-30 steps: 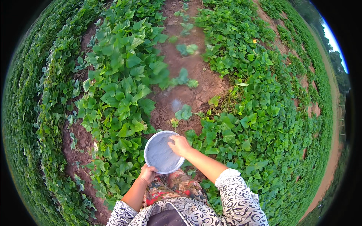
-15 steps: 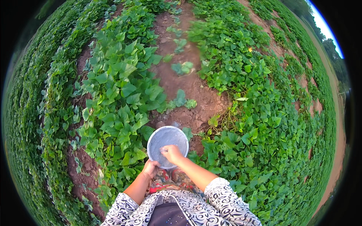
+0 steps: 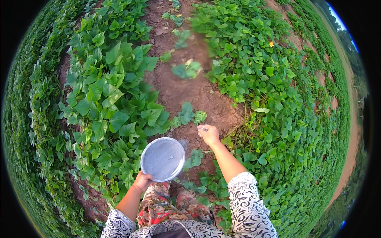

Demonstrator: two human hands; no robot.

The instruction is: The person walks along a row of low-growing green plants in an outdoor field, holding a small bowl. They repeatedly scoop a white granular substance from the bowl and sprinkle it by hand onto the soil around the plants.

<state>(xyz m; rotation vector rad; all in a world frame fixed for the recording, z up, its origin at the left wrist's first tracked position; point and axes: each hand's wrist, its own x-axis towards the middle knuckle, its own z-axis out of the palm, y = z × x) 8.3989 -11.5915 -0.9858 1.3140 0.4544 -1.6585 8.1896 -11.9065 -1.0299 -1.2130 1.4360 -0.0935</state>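
My left hand [image 3: 142, 181] grips the near left rim of a round, light grey basin [image 3: 183, 162], thumb over the edge. Pale grey powder [image 3: 160, 158] covers the inside of the basin, with a small lump on it. Out to the right and beyond the basin, my right hand [image 3: 209, 135] is closed, its fingers bunched together. Grey shows at those fingertips, seemingly some of the powder. Just past this hand, a small vine with rounded leaves [image 3: 186, 114] lies on the bare reddish soil [image 3: 214, 104].
Dense rows of leafy green vines flank the soil strip on the left [image 3: 115, 91] and right [image 3: 270, 115]. More small plants [image 3: 186, 70] run up its middle. A leafy stem [image 3: 194, 158] lies right of the basin. A dirt track [image 3: 351, 142] borders the field at far right.
My right hand has come out of the basin and reached forward and right over the soil, fingers closed. The basin, still in my left hand, has shifted slightly left.
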